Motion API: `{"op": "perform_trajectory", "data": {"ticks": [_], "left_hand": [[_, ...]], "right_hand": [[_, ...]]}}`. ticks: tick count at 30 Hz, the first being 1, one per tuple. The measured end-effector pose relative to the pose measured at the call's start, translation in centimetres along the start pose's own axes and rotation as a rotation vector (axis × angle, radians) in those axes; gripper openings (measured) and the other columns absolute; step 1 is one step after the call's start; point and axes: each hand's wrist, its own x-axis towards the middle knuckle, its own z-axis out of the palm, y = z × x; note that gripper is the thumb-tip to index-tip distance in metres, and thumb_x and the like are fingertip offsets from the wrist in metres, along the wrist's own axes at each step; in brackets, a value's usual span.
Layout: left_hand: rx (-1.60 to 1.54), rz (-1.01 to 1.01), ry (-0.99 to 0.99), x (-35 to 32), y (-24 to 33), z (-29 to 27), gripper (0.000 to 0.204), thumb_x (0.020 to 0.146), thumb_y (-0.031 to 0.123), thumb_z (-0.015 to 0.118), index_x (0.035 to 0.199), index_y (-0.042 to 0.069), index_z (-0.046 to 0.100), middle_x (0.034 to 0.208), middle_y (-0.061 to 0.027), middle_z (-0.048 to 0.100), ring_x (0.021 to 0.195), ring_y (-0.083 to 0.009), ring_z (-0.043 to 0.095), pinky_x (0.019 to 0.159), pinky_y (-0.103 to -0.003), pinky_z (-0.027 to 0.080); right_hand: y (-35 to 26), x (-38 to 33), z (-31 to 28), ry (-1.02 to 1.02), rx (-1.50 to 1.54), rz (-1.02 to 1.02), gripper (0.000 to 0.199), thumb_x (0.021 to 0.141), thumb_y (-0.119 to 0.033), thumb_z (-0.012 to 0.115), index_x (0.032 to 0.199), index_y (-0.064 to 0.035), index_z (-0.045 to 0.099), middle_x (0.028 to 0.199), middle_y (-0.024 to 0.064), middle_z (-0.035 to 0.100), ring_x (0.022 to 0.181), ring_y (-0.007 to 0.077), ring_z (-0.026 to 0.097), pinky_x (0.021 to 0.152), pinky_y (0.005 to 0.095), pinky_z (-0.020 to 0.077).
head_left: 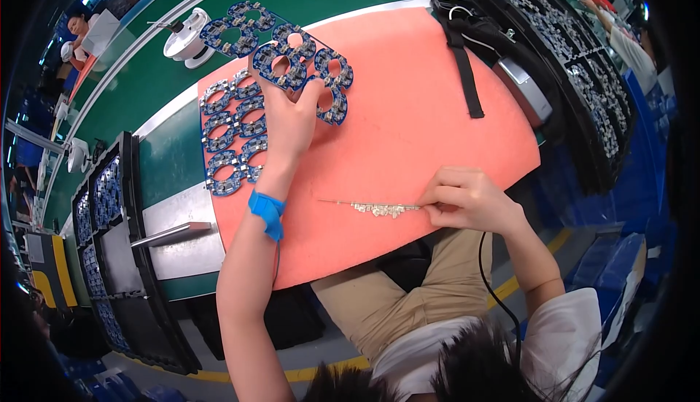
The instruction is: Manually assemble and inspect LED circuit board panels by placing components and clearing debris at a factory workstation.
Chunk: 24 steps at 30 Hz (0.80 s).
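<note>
My left hand (292, 121) reaches over the far left of a pink mat (408, 110). Its thumb and fingers grip a panel of joined blue ring-shaped circuit boards (290, 79), lifted and tilted above the mat. Partly below it, a second circuit-board panel (223, 158) lies flat at the mat's left edge. Near the front of the mat, my right hand (467, 199) pinches one end of a thin strip with small shiny metal pieces along it (379, 209). That strip points left, toward my left forearm. A blue band (267, 213) with a cord circles my left wrist.
Black trays (135, 241) with blue boards stand at left; another black tray (576, 55) holds many small parts at far right. Beside it lie a black strap (465, 77) and a silver-grey device (522, 84). A metal bar (171, 234) and white stand (191, 44) are at left.
</note>
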Motion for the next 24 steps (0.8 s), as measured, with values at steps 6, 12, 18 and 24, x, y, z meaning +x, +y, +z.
{"op": "perform_trajectory", "data": {"ticks": [6,12,18,24], "left_hand": [[0.021,0.007,-0.039,0.26,-0.25,-0.21,0.07,0.081,-0.002,0.054,0.137,0.009,0.013,0.12,-0.0113,0.047,0.1,-0.0166,0.058,0.083,-0.031,0.052],[0.04,0.025,-0.045,0.49,-0.19,-0.07,0.065,0.081,-0.002,0.054,0.133,0.007,0.017,0.118,-0.011,0.048,0.099,-0.0164,0.059,0.082,-0.03,0.052],[0.056,0.05,-0.036,0.45,-0.38,-0.18,0.063,0.082,-0.002,0.055,0.133,0.008,0.019,0.119,-0.0103,0.047,0.102,-0.0157,0.058,0.084,-0.031,0.05],[0.065,0.032,-0.056,0.51,-0.4,-0.3,0.065,0.082,-0.002,0.055,0.134,0.009,0.018,0.118,-0.0093,0.047,0.1,-0.0148,0.057,0.084,-0.031,0.051]], "right_hand": [[-0.1,-0.3,0.03,-0.034,0.002,-0.051,0.013,0.068,0.001,0.067,0.079,-0.0036,0.062,0.072,0.0066,0.055,0.065,0.0223,0.058,0.057,0.032,0.0484],[-0.42,-0.35,0.3,0.035,-0.018,0.051,0.013,0.068,0.001,0.067,0.079,-0.0038,0.062,0.072,0.0067,0.054,0.064,0.0223,0.057,0.057,0.032,0.0481],[-0.23,-0.44,0.16,-0.037,-0.027,-0.051,0.014,0.066,0.001,0.067,0.078,-0.0039,0.062,0.072,0.0063,0.054,0.065,0.0222,0.057,0.057,0.0321,0.0482],[-0.58,-0.93,-0.03,-0.077,0.065,-0.039,0.015,0.066,0.001,0.067,0.079,-0.004,0.062,0.073,0.0052,0.055,0.066,0.0217,0.057,0.059,0.0323,0.0485]]}}
